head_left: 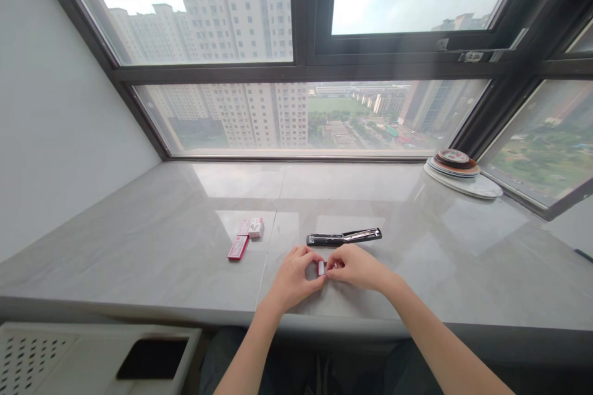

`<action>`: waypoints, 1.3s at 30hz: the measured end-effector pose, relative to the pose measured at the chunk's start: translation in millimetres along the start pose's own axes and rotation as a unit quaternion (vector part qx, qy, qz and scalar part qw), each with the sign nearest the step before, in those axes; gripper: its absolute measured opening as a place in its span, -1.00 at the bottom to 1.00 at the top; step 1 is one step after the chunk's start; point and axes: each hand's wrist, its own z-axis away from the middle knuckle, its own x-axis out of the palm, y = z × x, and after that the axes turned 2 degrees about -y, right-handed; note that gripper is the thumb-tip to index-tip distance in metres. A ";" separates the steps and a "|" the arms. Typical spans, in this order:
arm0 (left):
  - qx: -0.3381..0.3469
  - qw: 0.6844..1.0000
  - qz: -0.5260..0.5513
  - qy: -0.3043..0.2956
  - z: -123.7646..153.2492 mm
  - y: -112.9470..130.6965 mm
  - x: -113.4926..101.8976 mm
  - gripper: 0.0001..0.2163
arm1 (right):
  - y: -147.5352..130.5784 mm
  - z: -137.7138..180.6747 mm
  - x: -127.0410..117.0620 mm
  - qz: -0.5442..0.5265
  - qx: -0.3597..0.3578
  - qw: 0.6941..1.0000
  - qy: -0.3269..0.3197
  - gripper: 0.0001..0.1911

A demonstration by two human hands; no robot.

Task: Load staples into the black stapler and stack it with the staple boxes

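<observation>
My left hand (291,278) and my right hand (354,266) meet over the grey marble sill (139,241), both pinched on a small white and red staple box (320,268) held between the fingertips. Just beyond them a black stapler (343,237) lies opened out flat on the sill. To the left lie a closed red staple box (238,247) and an opened red and white one (252,227).
A stack of plates (458,170) sits at the far right corner by the window. A white perforated unit with a dark slot (92,358) stands below the sill at lower left. Large windows run along the back.
</observation>
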 end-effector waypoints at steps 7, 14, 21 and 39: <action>-0.002 1.000 0.002 0.003 -0.8 -0.7 1.1 -0.77 | 18.5 12.9 10.5 -0.120 -0.013 0.990 0.071 -0.77; 0.001 1.000 -0.002 -0.007 -0.6 0.6 1.3 -0.77 | -1.2 6.1 14.3 -0.084 -0.032 0.989 0.120 -0.91; -0.005 1.000 0.006 -0.001 -0.1 -0.4 -0.3 -0.76 | 22.5 25.9 7.6 -0.155 0.027 0.973 0.170 -0.79; -0.051 0.998 0.022 -0.008 -4.2 4.6 11.6 -0.78 | 44.2 43.7 16.7 -0.104 0.028 0.986 0.125 -0.61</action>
